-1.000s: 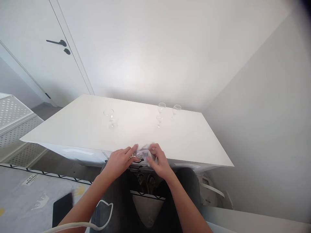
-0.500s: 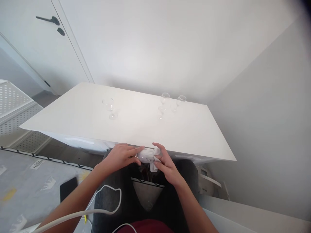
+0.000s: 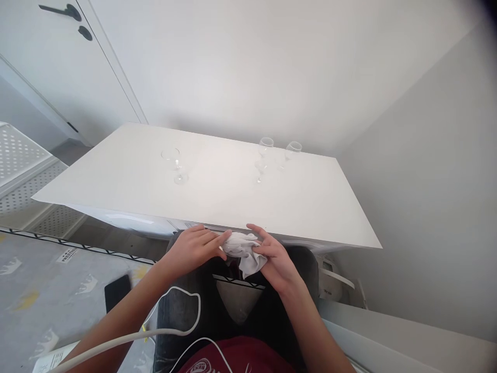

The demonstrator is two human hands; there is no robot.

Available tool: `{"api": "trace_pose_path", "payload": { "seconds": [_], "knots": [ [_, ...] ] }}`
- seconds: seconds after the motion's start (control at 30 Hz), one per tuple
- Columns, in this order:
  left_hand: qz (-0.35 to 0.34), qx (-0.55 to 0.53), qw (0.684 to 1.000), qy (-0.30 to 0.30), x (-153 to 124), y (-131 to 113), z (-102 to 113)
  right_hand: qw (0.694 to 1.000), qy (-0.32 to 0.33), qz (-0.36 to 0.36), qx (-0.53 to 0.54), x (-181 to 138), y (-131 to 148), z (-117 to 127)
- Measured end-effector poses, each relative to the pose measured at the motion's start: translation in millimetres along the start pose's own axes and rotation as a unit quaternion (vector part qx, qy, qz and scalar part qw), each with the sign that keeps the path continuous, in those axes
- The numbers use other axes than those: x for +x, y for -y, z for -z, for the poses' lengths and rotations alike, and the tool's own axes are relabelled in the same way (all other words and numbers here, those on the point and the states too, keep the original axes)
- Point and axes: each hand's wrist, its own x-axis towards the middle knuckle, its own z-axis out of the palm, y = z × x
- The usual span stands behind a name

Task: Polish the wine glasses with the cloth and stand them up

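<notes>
- White cloth (image 3: 243, 251): bunched between both hands, above the lap and just before the table's near edge; whether it encloses anything cannot be determined.
- Left hand (image 3: 197, 248): thumb and fingers grip the cloth's left end.
- Right hand (image 3: 278, 263): grasps the cloth's right side, index finger extended.
- White table (image 3: 217, 194): supports one stemmed glass (image 3: 176, 164) upright at left and two glasses (image 3: 266, 146) near the rear edge, right of centre.
- Dark flat object (image 3: 117, 293): lies beyond the left forearm, on grey patterned fabric (image 3: 73, 305).
</notes>
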Motion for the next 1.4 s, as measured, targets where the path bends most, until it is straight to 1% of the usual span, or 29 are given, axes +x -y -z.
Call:
{"api": "trace_pose_path", "payload": {
  "seconds": [0.03, 0.1, 0.17, 0.2, 0.23, 0.3, 0.37, 0.4, 0.43, 0.47, 0.5, 0.57, 0.6, 0.63, 0.7, 0.8, 0.83, 0.87, 0.97, 1.03, 1.1, 1.13, 1.17, 1.23, 1.27, 1.3, 1.33, 1.37, 1.4],
  "knots": [
    [-0.027, 0.033, 0.999, -0.009, -4.1, 1.1, -1.1, 1.000, -0.012, -0.013, 0.024, -0.4, 0.7, -0.4],
    [-0.055, 0.075, 0.995, -0.019, -12.1, 4.9, -1.9, 0.997, -0.036, -0.033, 0.056, -0.8, 0.6, 0.1],
    [-0.063, 0.086, 0.994, -0.039, -19.4, 10.7, -2.9, 0.995, -0.043, -0.041, 0.075, -0.4, -0.7, 2.7],
    [-0.053, 0.082, 0.993, -0.060, -22.7, 14.0, -4.0, 0.995, -0.044, -0.031, 0.083, 0.1, -1.3, 5.2],
    [-0.034, 0.075, 0.993, -0.087, -25.5, 17.1, -5.7, 0.995, -0.049, -0.010, 0.088, 0.9, -1.4, 8.7],
    [0.039, 0.042, 0.986, -0.154, -29.7, 20.9, -11.2, 0.993, -0.081, 0.048, 0.078, 2.4, -0.3, 18.0],
    [0.128, -0.039, 0.970, -0.204, -30.9, 19.2, -19.5, 0.982, -0.150, 0.107, 0.042, 3.3, 1.4, 27.4],
    [0.165, -0.101, 0.958, -0.212, -30.1, 15.8, -24.6, 0.973, -0.191, 0.128, 0.018, 3.6, 1.8, 30.3],
    [0.192, -0.175, 0.944, -0.206, -28.4, 10.8, -30.3, 0.965, -0.222, 0.142, -0.010, 3.7, 1.5, 31.2],
    [0.208, -0.249, 0.927, -0.190, -25.8, 4.5, -36.3, 0.960, -0.233, 0.147, -0.046, 3.9, 0.3, 29.6],
    [0.217, -0.313, 0.908, -0.171, -22.7, -2.7, -42.6, 0.960, -0.220, 0.146, -0.094, 4.1, -1.9, 25.5],
    [0.230, -0.409, 0.872, -0.140, -15.5, -17.3, -55.1, 0.959, -0.136, 0.133, -0.211, 5.3, -8.4, 12.0],
    [0.236, -0.442, 0.856, -0.128, -11.9, -23.5, -60.6, 0.952, -0.094, 0.134, -0.258, 6.3, -12.3, 4.1],
    [0.241, -0.466, 0.843, -0.120, -8.4, -28.2, -65.3, 0.947, -0.073, 0.140, -0.280, 7.4, -16.0, -3.2],
    [0.244, -0.485, 0.832, -0.110, -2.1, -33.0, -71.1, 0.947, -0.081, 0.154, -0.271, 9.6, -21.3, -13.8],
    [0.228, -0.484, 0.839, -0.093, 7.4, -31.6, -70.6, 0.953, -0.104, 0.161, -0.235, 10.7, -21.3, -18.2],
    [0.223, -0.497, 0.835, -0.080, 10.7, -30.8, -68.7, 0.951, -0.104, 0.165, -0.238, 10.3, -19.5, -17.9],
    [0.220, -0.517, 0.824, -0.067, 14.0, -30.6, -66.5, 0.947, -0.107, 0.171, -0.250, 9.7, -17.3, -17.4],
    [0.227, -0.587, 0.776, -0.041, 21.9, -34.2, -61.2, 0.936, -0.124, 0.184, -0.274, 7.3, -9.8, -15.6],
    [0.238, -0.602, 0.760, -0.060, 24.6, -38.1, -59.4, 0.956, -0.144, 0.166, -0.197, 5.8, -4.2, -12.5],
    [0.247, -0.588, 0.764, -0.098, 25.2, -40.2, -58.2, 0.978, -0.160, 0.120, -0.052, 4.0, 2.8, -6.4],
    [0.248, -0.574, 0.772, -0.116, 24.9, -40.2, -57.5, 0.980, -0.168, 0.102, 0.014, 3.0, 6.7, -2.5],
    [0.248, -0.558, 0.782, -0.131, 24.3, -39.3, -56.7, 0.979, -0.172, 0.093, 0.058, 1.8, 10.5, 1.6],
    [0.246, -0.520, 0.805, -0.145, 22.7, -36.3, -55.0, 0.975, -0.179, 0.116, 0.068, -0.6, 16.0, 9.0],
    [0.249, -0.499, 0.818, -0.144, 22.0, -34.6, -54.1, 0.969, -0.193, 0.150, 0.039, -1.7, 17.0, 11.6],
    [0.254, -0.477, 0.830, -0.137, 21.5, -33.1, -53.3, 0.958, -0.208, 0.194, -0.016, -2.6, 16.7, 13.1],
    [0.259, -0.455, 0.843, -0.123, 21.3, -32.0, -52.5, 0.940, -0.218, 0.244, -0.098, -3.2, 15.2, 13.5],
    [0.261, -0.430, 0.858, -0.104, 21.4, -31.5, -51.6, 0.908, -0.215, 0.296, -0.205, -3.4, 12.8, 12.7],
    [0.256, -0.400, 0.876, -0.085, 21.7, -31.5, -50.7, 0.857, -0.196, 0.346, -0.327, -3.2, 10.1, 10.7]
  ]
}}
